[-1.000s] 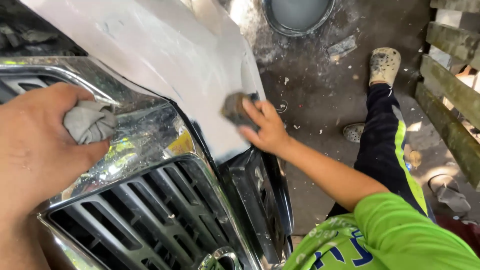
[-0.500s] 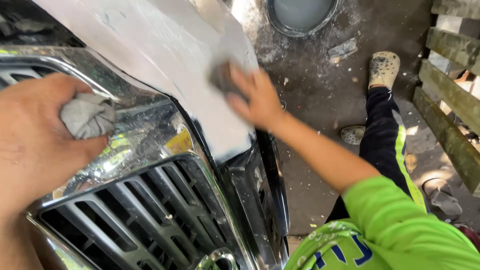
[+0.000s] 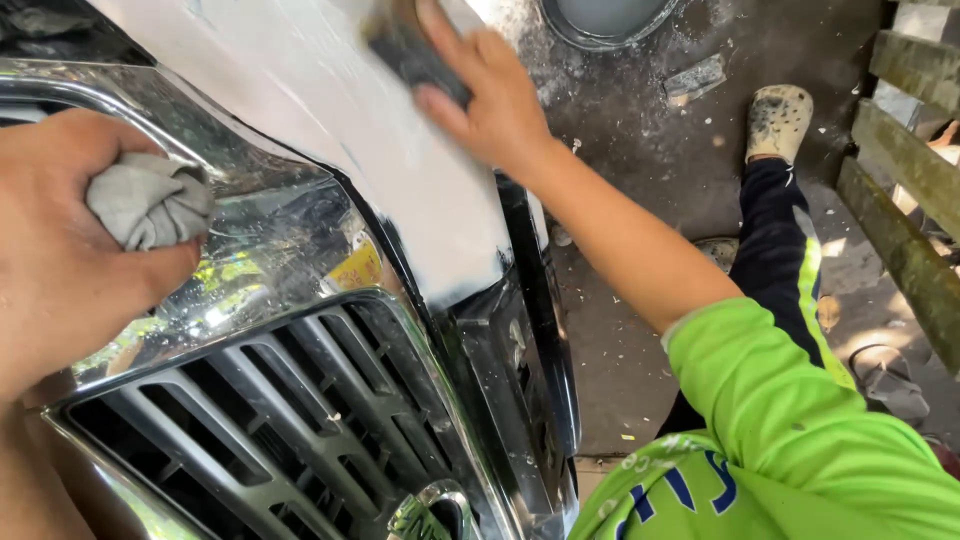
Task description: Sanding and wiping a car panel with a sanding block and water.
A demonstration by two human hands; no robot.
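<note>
Two bare hands are at work, each closed on something: the right hand (image 3: 495,100) lies with fingers spread flat over a dark rectangular sanding block (image 3: 405,50), pressing it against the dull white filler-coated body panel (image 3: 330,130), the block's long axis slanting from upper left to lower right under the fingertips. Most of the white panel stretches from that grip down towards the person. The left hand (image 3: 60,260), well apart to the left and nearer the camera, is curled tightly round a crumpled grey cloth rag (image 3: 145,200), knuckles resting on the shiny chrome slatted grille (image 3: 280,400). Beyond the right arm, a foot in a spattered pale clog (image 3: 778,120) stands on dusty ground beside weathered wooden slats (image 3: 905,170)
</note>
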